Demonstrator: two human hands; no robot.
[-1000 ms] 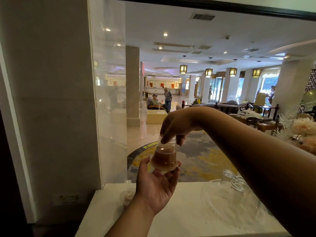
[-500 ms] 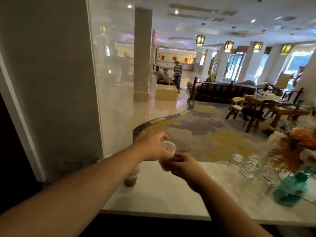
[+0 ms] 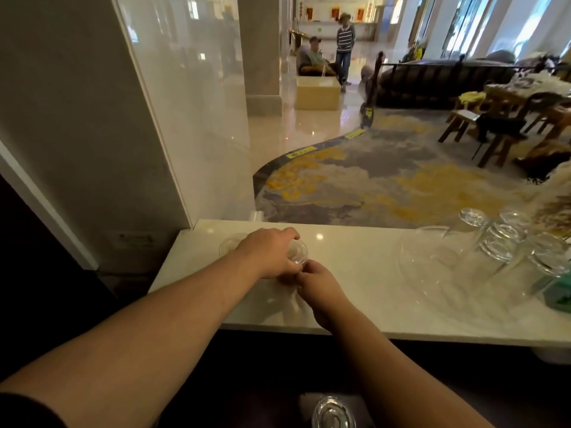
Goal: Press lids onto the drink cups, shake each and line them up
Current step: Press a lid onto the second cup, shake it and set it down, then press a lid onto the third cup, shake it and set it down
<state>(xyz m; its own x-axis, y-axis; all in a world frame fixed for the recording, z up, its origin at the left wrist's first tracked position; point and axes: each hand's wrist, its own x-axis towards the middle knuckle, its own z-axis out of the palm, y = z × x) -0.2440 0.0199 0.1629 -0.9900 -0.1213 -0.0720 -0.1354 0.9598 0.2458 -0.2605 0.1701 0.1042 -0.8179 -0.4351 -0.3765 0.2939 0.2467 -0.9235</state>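
I read daylight from the windows (image 3: pixel 482 23) at upper right, glare spots on the counter (image 3: pixel 349 267) and polished floor (image 3: pixel 296 134), deep shadow below the counter edge, motion blur throughout, and wide-angle bending at the frame edges.

Glossy pale stone counter (image 3: pixel 355 273), clear plastic lid (image 3: pixel 298 251), clear glasses (image 3: pixel 500 242)
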